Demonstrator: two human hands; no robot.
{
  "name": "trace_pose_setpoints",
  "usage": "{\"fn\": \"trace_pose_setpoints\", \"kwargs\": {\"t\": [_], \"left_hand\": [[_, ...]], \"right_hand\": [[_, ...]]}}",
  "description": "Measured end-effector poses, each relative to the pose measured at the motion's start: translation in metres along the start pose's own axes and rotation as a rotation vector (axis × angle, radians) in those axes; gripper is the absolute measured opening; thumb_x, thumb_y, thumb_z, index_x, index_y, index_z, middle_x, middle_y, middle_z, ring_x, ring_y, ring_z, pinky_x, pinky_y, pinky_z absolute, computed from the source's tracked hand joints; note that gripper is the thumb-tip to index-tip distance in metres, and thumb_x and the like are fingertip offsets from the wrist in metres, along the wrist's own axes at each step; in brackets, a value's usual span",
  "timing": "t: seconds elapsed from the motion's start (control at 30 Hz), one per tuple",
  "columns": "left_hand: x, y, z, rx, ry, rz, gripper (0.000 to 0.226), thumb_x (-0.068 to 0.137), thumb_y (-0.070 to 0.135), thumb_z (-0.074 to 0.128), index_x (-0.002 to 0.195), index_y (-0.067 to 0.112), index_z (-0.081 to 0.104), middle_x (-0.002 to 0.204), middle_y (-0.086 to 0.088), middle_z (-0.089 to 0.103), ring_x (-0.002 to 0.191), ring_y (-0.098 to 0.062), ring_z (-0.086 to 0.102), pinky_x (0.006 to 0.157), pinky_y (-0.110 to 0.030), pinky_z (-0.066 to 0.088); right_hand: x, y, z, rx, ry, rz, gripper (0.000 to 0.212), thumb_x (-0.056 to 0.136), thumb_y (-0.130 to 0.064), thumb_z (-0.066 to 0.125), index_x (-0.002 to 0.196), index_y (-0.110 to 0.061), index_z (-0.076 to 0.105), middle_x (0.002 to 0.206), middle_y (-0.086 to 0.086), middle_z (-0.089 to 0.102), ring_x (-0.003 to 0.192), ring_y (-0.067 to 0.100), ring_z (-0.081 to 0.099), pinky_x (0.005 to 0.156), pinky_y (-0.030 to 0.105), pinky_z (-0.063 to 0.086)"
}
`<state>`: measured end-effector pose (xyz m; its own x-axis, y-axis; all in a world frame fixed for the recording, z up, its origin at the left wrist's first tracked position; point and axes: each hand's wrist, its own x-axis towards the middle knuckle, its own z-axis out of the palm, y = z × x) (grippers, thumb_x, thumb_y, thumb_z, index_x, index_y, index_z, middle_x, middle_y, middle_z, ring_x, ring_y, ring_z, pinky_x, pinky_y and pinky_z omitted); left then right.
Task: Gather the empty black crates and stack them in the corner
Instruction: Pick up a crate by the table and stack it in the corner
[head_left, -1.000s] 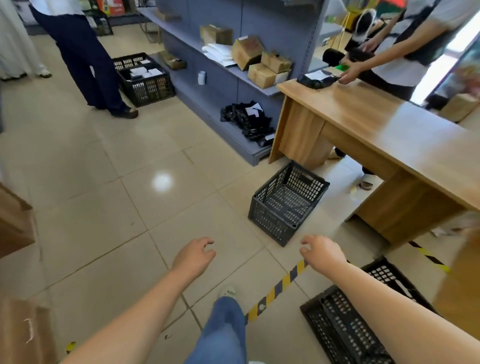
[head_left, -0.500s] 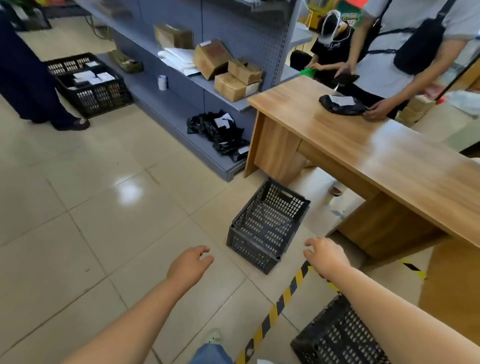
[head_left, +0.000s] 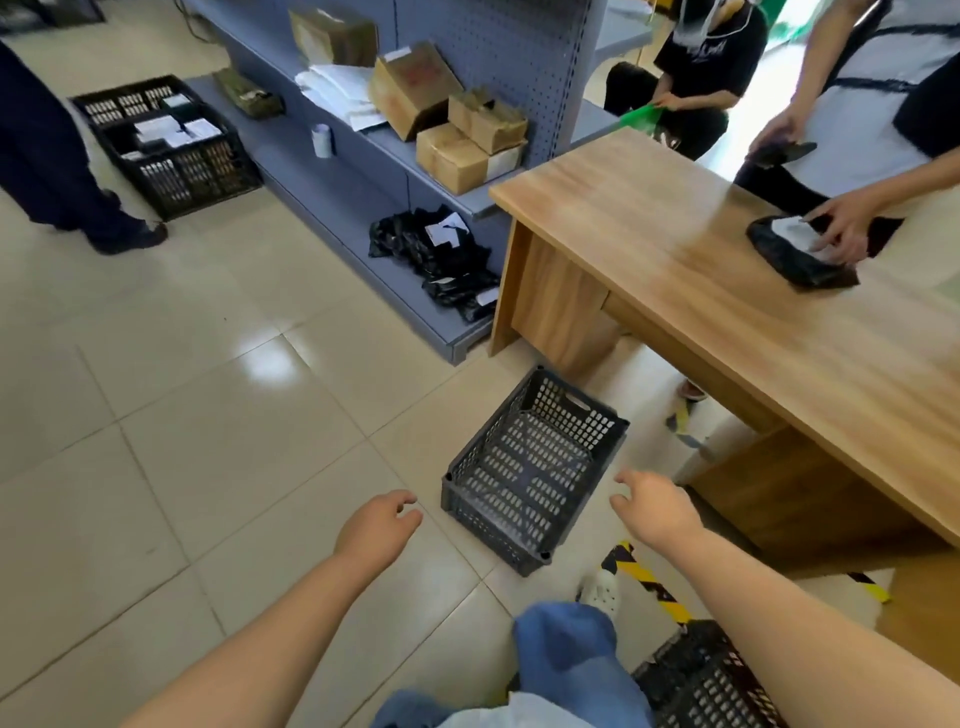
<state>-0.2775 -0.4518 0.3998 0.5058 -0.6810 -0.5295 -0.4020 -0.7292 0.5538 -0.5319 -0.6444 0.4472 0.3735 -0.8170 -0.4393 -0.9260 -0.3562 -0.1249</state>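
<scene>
Bottom right, a black crate (head_left: 696, 686) sits on the floor (head_left: 197, 467) under the right forearm, only partly in view. Left hand (head_left: 376, 527) and right hand (head_left: 657, 506) are both empty, fingers loosely curled and half open, reaching forward on either side of the empty crate (head_left: 530, 475), touching nothing. That crate stands upright on the floor, mouth up, long axis running from near-left to far-right toward the wooden surface (head_left: 727, 270), near corner pointing at the striped tape (head_left: 647, 577). Far left, a third crate (head_left: 171, 148) holds papers, beside the grey shelf (head_left: 374, 156) with boxes (head_left: 457, 124).
</scene>
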Motion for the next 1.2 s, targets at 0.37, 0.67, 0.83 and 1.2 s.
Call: {"fn": "trace_pose_setpoints", "kwargs": {"t": [0.37,0.67,0.83,1.2], "left_hand": [[0.082,0.091,0.112,-0.011,0.042,-0.271,0.050,0.094,0.029,0.047,0.142,0.018,0.039,0.141,-0.010,0.042,0.126,-0.023,0.045,0.101,-0.027,0.035],[0.165,0.088,0.204,0.124,-0.087,-0.349,0.053,0.094,0.030,0.043,0.145,0.020,0.032,0.149,-0.009,0.032,0.133,-0.025,0.036,0.106,-0.030,0.034],[0.227,0.049,0.262,0.277,-0.264,-0.300,0.052,0.096,0.026,0.038,0.146,0.019,0.028,0.150,-0.008,0.030,0.134,-0.023,0.033,0.106,-0.030,0.033],[0.326,-0.034,0.363,0.616,-0.380,-0.111,0.066,0.094,0.014,0.034,0.151,0.021,0.003,0.160,-0.005,-0.012,0.146,-0.022,-0.015,0.118,-0.043,-0.003]], "right_hand": [[0.184,0.094,-0.040,-0.136,-0.203,-0.268,0.033,0.092,-0.030,0.044,0.121,-0.021,0.056,0.123,0.005,0.060,0.112,0.025,0.055,0.091,0.034,0.045],[0.299,0.131,0.016,-0.206,-0.307,-0.319,0.040,0.092,-0.026,0.046,0.132,-0.019,0.048,0.137,0.004,0.049,0.122,0.024,0.049,0.099,0.033,0.041],[0.348,0.134,0.094,-0.189,-0.334,-0.299,0.048,0.091,-0.028,0.046,0.139,-0.025,0.039,0.143,0.002,0.041,0.126,0.024,0.044,0.102,0.034,0.039],[0.401,0.138,0.247,-0.198,-0.287,-0.303,0.049,0.092,-0.026,0.047,0.140,-0.020,0.039,0.142,0.000,0.041,0.125,0.018,0.043,0.104,0.032,0.038]]}}
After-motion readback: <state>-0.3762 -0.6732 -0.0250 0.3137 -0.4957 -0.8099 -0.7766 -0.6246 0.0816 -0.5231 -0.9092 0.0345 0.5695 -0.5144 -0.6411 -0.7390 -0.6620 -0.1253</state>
